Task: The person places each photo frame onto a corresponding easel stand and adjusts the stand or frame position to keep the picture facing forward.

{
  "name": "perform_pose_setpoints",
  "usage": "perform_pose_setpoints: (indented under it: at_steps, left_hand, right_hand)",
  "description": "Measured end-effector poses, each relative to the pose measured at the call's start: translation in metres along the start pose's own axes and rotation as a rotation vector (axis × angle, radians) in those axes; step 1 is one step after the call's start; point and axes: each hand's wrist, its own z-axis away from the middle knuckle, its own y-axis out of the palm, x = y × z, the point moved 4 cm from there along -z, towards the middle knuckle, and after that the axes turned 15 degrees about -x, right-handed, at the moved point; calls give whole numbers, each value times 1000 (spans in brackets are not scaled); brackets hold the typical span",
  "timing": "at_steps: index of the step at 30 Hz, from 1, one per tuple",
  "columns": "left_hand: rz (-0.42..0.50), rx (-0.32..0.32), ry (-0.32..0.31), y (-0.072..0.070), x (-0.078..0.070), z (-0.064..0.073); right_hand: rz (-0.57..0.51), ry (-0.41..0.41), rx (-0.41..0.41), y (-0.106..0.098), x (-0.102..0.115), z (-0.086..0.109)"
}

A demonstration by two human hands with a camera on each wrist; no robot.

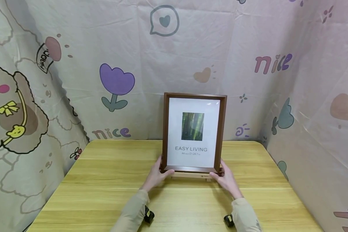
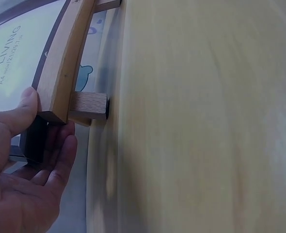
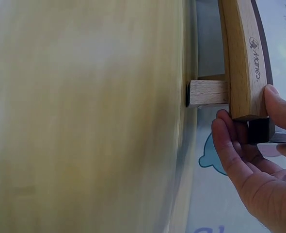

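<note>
A brown picture frame (image 1: 223, 129) stands upright, leaning slightly back, on the ledge of a light wooden stand (image 1: 191, 175). Behind its clear front is a white sheet with a small green forest picture (image 1: 193, 126) and the words EASY LIVING. My left hand (image 1: 158, 174) holds the frame's lower left corner, thumb in front and fingers curled beneath and behind. At the lower right corner, my right hand (image 1: 225, 177) grips in the same way. Close up in the left wrist view, a short wooden foot (image 2: 89, 104) juts from the ledge. A printed logo (image 3: 255, 58) marks the ledge's right end.
The stand is on a wood-grain table (image 1: 110, 180), near its back edge. A patterned cloth (image 1: 150, 64) hangs behind the table and along both sides. Small black devices (image 1: 149, 215) sit at the sleeve cuffs.
</note>
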Motion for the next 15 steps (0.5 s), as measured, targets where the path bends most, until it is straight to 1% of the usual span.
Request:
perform_pose_setpoints:
  at_steps: [3,7,15]
  left_hand:
    - [-7,-3,2,-2,1,0]
    - [-12,-7,-16,-5,3,0]
    - [-1,-16,-15,-12,5,0]
  right_hand:
    - [2,1,2,2,1,0]
    - [-3,2,1,6,1,0]
    - [-25,-79,-8,14,5,-2]
